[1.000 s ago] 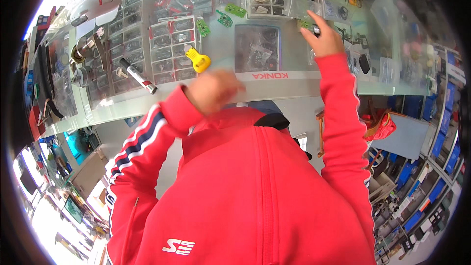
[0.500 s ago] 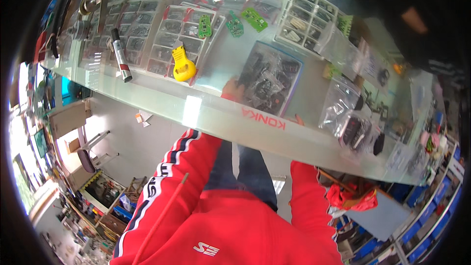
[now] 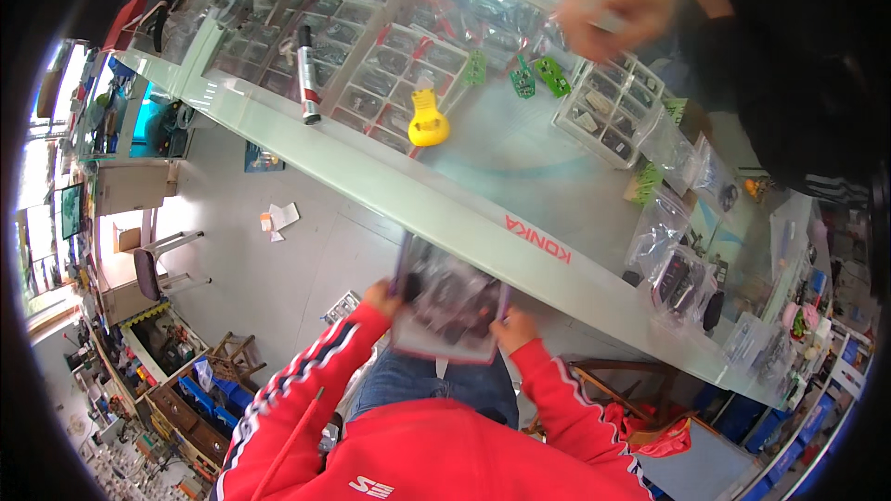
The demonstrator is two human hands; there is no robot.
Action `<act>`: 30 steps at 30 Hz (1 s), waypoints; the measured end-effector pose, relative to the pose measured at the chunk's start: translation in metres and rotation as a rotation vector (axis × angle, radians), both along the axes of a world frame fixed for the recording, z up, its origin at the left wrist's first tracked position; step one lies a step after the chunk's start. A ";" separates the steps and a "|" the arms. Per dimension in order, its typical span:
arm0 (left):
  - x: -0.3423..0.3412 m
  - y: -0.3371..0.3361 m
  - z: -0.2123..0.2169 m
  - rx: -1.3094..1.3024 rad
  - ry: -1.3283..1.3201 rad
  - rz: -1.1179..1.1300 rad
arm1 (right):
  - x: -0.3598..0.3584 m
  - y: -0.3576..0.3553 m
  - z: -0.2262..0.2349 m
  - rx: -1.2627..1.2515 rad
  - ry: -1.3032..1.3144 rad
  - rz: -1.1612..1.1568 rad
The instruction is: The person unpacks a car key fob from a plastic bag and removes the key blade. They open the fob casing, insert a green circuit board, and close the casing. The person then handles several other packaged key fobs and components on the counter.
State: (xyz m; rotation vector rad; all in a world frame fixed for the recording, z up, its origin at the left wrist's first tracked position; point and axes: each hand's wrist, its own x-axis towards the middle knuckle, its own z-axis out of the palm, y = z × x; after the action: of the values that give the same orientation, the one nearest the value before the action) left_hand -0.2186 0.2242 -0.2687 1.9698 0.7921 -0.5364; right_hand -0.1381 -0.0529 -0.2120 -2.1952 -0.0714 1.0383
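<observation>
My left hand [image 3: 381, 299] and my right hand [image 3: 515, 328] grip opposite sides of a shallow clear tray [image 3: 452, 353]. It is held over my lap, beside the near edge of the glass counter, its far end close to that edge. Inside lie dark pieces in clear plastic bags [image 3: 445, 292], blurred so their kind is unclear. The fingers of both hands curl round the side walls, partly hidden by the tray.
On the glass counter [image 3: 445, 204] are a yellow tool [image 3: 428, 121], a marker [image 3: 308, 79], green circuit boards [image 3: 553, 77], a white compartment box [image 3: 608, 111] and bagged key fobs [image 3: 676, 278]. Another person's hand [image 3: 617, 5] reaches over the far side. A wooden chair [image 3: 626, 380] stands at my right.
The tray has come off the counter toward me, over my lap, with both hands holding its sides. The other person's hand has appeared above the counter. My view has shifted.
</observation>
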 end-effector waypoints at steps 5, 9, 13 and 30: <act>-0.099 0.073 0.133 -0.108 0.001 0.390 | -0.019 0.105 0.076 0.213 0.020 0.258; -0.095 0.119 0.225 0.168 -0.189 0.430 | -0.005 0.160 0.132 0.530 -0.198 0.207; -0.020 0.163 0.297 0.350 -0.550 0.155 | 0.036 0.183 0.200 0.612 -0.421 0.164; 0.228 0.254 0.283 0.215 -0.532 0.009 | 0.174 0.200 0.142 -0.036 -0.805 -0.069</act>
State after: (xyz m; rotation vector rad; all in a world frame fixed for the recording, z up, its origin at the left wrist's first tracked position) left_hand 0.0096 0.4780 0.0141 2.1637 0.5342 0.0919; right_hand 0.0356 0.1470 -0.0702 -2.4912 -0.3344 0.0677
